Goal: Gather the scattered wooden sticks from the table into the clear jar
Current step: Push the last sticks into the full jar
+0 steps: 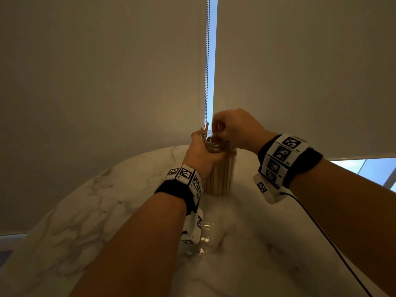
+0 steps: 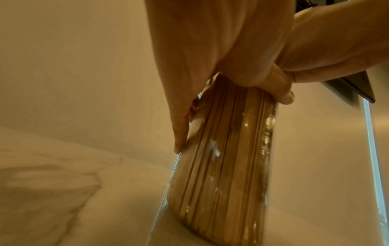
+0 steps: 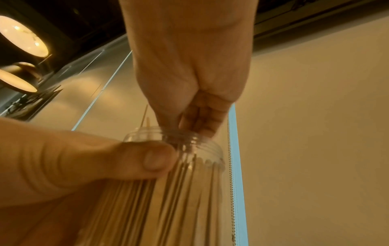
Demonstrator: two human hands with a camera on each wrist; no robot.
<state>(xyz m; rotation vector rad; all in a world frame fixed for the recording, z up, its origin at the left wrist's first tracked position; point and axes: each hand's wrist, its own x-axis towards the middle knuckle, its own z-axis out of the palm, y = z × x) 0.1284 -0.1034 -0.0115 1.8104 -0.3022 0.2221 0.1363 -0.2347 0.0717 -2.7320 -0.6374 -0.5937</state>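
Note:
A tall clear jar (image 1: 218,179) stands on the white marble table (image 1: 102,211), packed with upright wooden sticks (image 2: 221,166). My left hand (image 1: 200,152) grips the jar just below its threaded neck, thumb (image 3: 151,159) in front and fingers (image 2: 179,129) down the side. Two stick ends (image 1: 204,130) poke up above the rim at the left. My right hand (image 1: 219,131) hovers over the mouth with its fingers (image 3: 202,116) bunched and their tips dipping into the neck. Whether they pinch a stick is hidden.
A crumpled clear wrapper (image 1: 203,234) lies on the table under my left wrist. A bead chain (image 1: 207,61) hangs just behind the jar in the gap between two roller blinds. A thin black cable (image 1: 321,232) trails from my right wrist.

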